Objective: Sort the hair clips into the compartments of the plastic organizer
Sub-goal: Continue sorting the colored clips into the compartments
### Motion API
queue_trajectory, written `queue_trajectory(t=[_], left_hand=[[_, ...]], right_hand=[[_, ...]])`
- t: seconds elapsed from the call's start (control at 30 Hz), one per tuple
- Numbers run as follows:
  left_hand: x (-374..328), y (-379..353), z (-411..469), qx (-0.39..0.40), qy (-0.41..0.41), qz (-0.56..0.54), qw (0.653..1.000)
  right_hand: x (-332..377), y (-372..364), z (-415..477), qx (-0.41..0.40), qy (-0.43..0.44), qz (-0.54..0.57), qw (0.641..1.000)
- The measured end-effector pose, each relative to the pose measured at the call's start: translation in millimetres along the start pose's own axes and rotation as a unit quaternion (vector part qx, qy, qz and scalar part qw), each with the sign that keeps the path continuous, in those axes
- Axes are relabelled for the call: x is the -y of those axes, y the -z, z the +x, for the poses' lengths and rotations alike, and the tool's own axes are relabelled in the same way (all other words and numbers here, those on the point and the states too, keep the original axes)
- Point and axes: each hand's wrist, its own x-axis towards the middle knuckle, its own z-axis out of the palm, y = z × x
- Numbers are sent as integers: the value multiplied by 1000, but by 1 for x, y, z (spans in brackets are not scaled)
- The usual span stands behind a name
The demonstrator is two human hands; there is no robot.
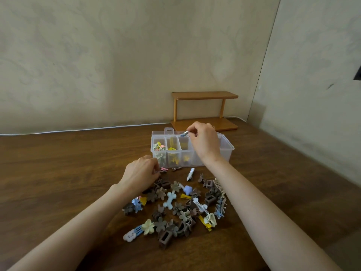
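Observation:
A clear plastic organizer stands on the wooden table, its left compartments holding mixed pastel and yellow clips. My right hand hovers over its middle compartments, pinching a small blue hair clip at the fingertips. My left hand rests on the table just in front of the organizer's left end, fingers closed on a small pink clip. A loose pile of hair clips, brown, beige, blue, yellow and white, lies spread between my forearms.
A small two-tier wooden shelf stands behind the organizer against the wall. A white cable runs along the table's back edge. A wall corner rises at the right.

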Motion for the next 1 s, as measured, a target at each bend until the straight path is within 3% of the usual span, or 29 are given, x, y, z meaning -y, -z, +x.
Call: queue_trajectory(t=[0.13,0.3,0.4,0.5,0.57,0.9,1.0], left_hand=[[1,1,1,-6,7,-5,1000],[-1,6,1,-18,3,-26,999],[-2,8,1,-28,1,-36,999],[-2,10,1,-25,2,-41,999],[-3,10,1,-20,-1,-44,999],[-5,11,-1,15,-22,-59,998],[-4,11,-1,4,-42,-80,996]], right_hand=[[2,-3,5,46,22,-96,994],[-7,14,-16,23,29,34,999],[-15,27,-29,135,54,107,984],[-16,31,-40,292,70,43,953],[-17,30,-45,327,84,-3,941],[-19,26,-50,327,63,-72,940],[-18,29,-51,298,11,39,954]])
